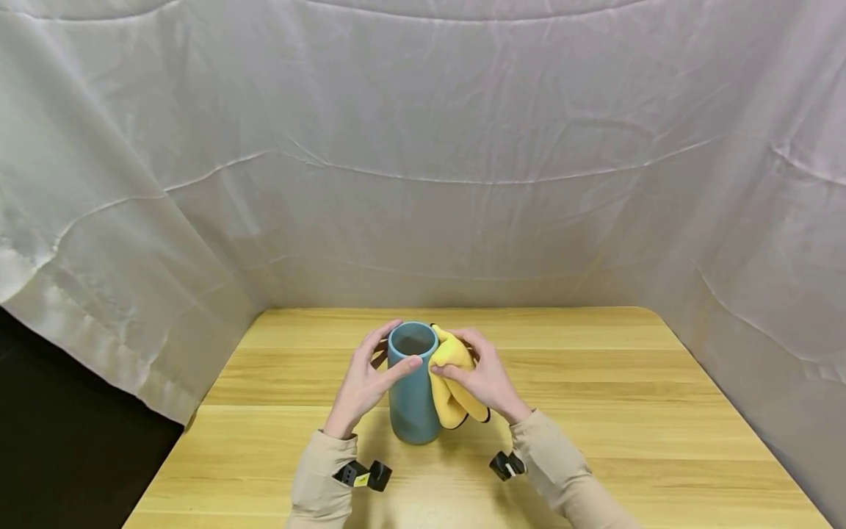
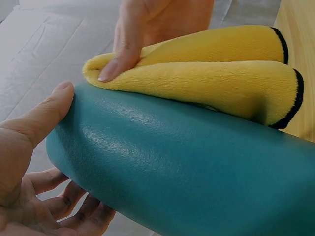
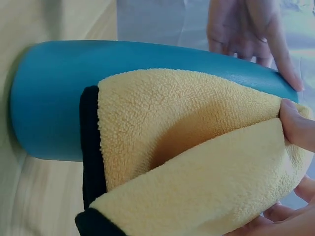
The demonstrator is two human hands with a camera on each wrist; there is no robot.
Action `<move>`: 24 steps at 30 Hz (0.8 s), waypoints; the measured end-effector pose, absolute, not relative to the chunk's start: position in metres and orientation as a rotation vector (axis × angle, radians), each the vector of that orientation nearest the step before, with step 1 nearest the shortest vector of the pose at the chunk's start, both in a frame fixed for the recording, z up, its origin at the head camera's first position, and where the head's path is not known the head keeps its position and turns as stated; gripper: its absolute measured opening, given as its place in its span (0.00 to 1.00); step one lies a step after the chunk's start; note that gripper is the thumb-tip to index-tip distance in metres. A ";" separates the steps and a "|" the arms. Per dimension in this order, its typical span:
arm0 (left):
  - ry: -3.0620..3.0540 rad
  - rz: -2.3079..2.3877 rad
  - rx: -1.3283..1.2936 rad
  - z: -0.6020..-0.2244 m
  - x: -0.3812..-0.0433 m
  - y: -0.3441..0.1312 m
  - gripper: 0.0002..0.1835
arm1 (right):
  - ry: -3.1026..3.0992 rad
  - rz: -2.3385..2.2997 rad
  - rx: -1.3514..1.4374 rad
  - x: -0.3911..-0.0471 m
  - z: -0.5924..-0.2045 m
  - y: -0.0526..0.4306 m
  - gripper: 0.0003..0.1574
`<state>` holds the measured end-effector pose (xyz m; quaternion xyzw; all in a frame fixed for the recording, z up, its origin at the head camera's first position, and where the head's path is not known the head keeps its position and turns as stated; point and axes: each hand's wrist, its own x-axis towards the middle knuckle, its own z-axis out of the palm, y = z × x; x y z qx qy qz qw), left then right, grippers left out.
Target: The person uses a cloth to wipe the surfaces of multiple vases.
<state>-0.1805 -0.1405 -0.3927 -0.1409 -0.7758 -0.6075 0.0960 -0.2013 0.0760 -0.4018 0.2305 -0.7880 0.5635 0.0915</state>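
Note:
A tall blue-green vase with a round open top stands upright on the wooden table. My left hand holds it near the rim, thumb on the near side and fingers curving round the left and back. On the other side, my right hand pinches a folded yellow cloth with dark edging. That cloth lies along the vase's upper right side and its folds hang down. In the left wrist view the right thumb presses on the cloth close to the rim.
The light wooden table extends on both sides of the vase. A pale grey curtain hangs behind it and along the sides. A dark area shows at the lower left beyond the table. Small black devices are strapped at both wrists.

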 end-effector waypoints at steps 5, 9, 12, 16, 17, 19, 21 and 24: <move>-2.303 -1.798 -0.416 -0.393 -0.180 -0.140 0.35 | -2.326 1.672 0.686 -0.200 -0.398 0.075 0.32; -2.301 -1.798 -0.412 -0.393 -0.180 -0.140 0.35 | -2.319 1.683 0.678 -0.201 -0.403 0.075 0.31; -2.302 -1.796 -0.415 -0.393 -0.180 -0.140 0.35 | -2.337 1.696 0.659 -0.201 -0.409 0.076 0.30; -2.303 -1.798 -0.413 -0.393 -0.180 -0.140 0.35 | -2.397 1.711 0.604 -0.200 -0.425 0.078 0.30; -2.302 -1.800 -0.411 -0.393 -0.180 -0.140 0.35 | -2.416 1.712 0.591 -0.199 -0.430 0.078 0.31; -2.301 -1.804 -0.407 -0.393 -0.180 -0.140 0.35 | -2.450 1.707 0.567 -0.198 -0.439 0.079 0.31; -2.301 -1.806 -0.407 -0.393 -0.180 -0.140 0.35 | -2.479 1.701 0.545 -0.197 -0.447 0.080 0.32; -2.301 -1.806 -0.408 -0.392 -0.180 -0.141 0.35 | -2.493 1.700 0.529 -0.196 -0.455 0.081 0.32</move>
